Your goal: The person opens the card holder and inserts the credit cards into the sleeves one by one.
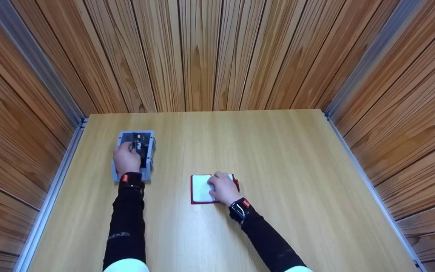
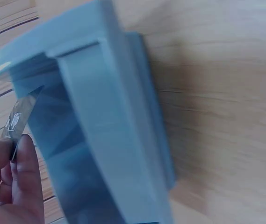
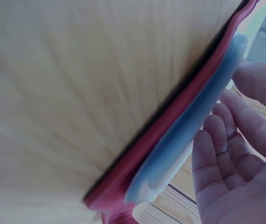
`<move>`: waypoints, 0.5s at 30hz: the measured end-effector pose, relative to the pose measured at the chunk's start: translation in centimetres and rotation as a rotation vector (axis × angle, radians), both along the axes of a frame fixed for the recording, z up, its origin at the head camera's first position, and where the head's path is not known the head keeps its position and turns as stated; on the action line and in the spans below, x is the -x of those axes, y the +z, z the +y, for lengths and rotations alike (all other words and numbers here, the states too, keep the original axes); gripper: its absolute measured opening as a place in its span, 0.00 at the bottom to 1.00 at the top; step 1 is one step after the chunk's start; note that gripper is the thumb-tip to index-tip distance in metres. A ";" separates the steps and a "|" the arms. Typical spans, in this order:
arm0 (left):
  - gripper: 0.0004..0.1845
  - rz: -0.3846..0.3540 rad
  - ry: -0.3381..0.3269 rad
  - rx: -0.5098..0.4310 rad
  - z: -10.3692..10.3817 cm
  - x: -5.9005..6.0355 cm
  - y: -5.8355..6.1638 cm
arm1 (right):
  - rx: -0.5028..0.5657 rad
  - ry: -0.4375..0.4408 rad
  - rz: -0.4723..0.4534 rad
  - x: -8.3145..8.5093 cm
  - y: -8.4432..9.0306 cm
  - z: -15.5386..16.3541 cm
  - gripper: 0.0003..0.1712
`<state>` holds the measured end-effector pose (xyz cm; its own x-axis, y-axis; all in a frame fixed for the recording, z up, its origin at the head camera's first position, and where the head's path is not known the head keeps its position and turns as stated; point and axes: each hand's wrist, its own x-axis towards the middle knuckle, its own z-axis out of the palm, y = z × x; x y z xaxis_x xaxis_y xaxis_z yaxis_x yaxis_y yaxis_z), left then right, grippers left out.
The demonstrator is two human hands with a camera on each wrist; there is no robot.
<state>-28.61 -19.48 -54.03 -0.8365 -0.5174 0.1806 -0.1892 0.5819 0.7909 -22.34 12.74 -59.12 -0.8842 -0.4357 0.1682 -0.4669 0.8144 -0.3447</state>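
Note:
My left hand (image 1: 127, 159) pinches a black card (image 1: 138, 144) with light "Vip" lettering between thumb and finger. The card (image 2: 20, 114) is tilted over the opening of a grey-blue plastic bin (image 1: 149, 172), which stands at the left of the table. My right hand (image 1: 225, 187) rests on a red-covered booklet (image 1: 201, 188) lying near the middle. Its fingers are loosely bent, with fingertips right at the pages. From the right wrist, the booklet's pale, translucent pages (image 3: 189, 116) show as a thick stack on the red cover (image 3: 118, 189). The hand hides part of the page.
The wooden table (image 1: 278, 158) carries both the bin and the booklet. Wood-plank walls (image 1: 198, 56) enclose it at the back and sides, with metal rails (image 1: 57, 166) along the side edges. Dark items lie inside the bin, partly hidden by my left hand.

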 end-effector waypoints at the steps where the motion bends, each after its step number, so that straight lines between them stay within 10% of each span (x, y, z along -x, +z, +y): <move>1: 0.15 0.012 0.000 -0.006 0.0 0.0 0.2 | -0.003 -0.002 -0.004 0.0 0.1 0.0 0.16; 15: 0.15 0.138 -0.006 -0.133 2.1 -0.6 2.8 | -0.005 -0.003 -0.021 0.1 0.1 0.0 0.17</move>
<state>-28.06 -17.38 -51.27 -0.8114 -0.5397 0.2242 -0.0703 0.4710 0.8793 -22.40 12.72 -58.99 -0.8888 -0.4340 0.1470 -0.4571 0.8174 -0.3505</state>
